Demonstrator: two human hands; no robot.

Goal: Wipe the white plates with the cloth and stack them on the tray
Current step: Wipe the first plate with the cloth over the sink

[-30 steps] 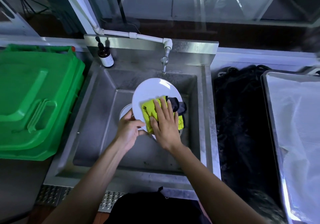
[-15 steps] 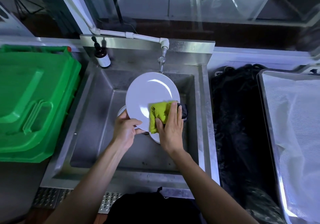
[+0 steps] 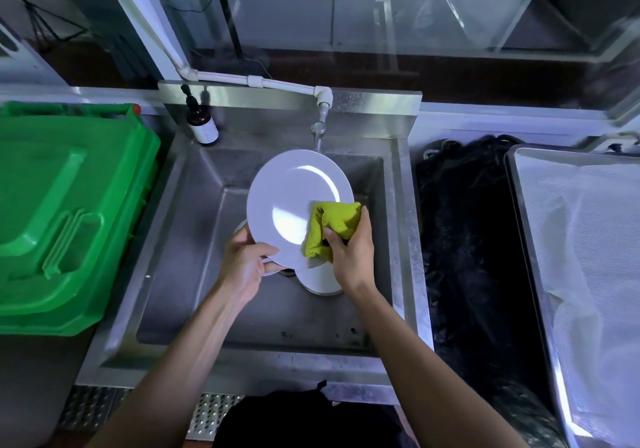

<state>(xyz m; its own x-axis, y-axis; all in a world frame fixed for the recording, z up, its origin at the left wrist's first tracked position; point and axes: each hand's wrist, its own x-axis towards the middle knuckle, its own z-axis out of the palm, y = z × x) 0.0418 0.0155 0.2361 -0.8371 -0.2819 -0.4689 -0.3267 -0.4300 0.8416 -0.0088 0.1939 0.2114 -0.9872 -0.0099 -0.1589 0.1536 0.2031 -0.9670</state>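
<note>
Over the steel sink [image 3: 180, 240] I hold a white plate [image 3: 287, 202] tilted up. My left hand [image 3: 246, 264] grips its lower left rim. My right hand [image 3: 349, 253] holds a bunched yellow-green cloth [image 3: 332, 226] against the plate's lower right edge. More white plates [image 3: 320, 279] lie beneath in the sink, mostly hidden by the held plate and my hands. The metal tray [image 3: 526, 226], lined with white cloth, sits at the far right.
A green bin lid [image 3: 65, 205] lies left of the sink. A brown pump bottle [image 3: 202, 125] stands at the sink's back left corner, and the tap [image 3: 320, 125] hangs just behind the plate. A dark pile [image 3: 464, 240] fills the gap between sink and tray.
My right hand slid the cloth from the plate's middle to its lower right edge and bunched it up. The plate has risen and tilted a little.
</note>
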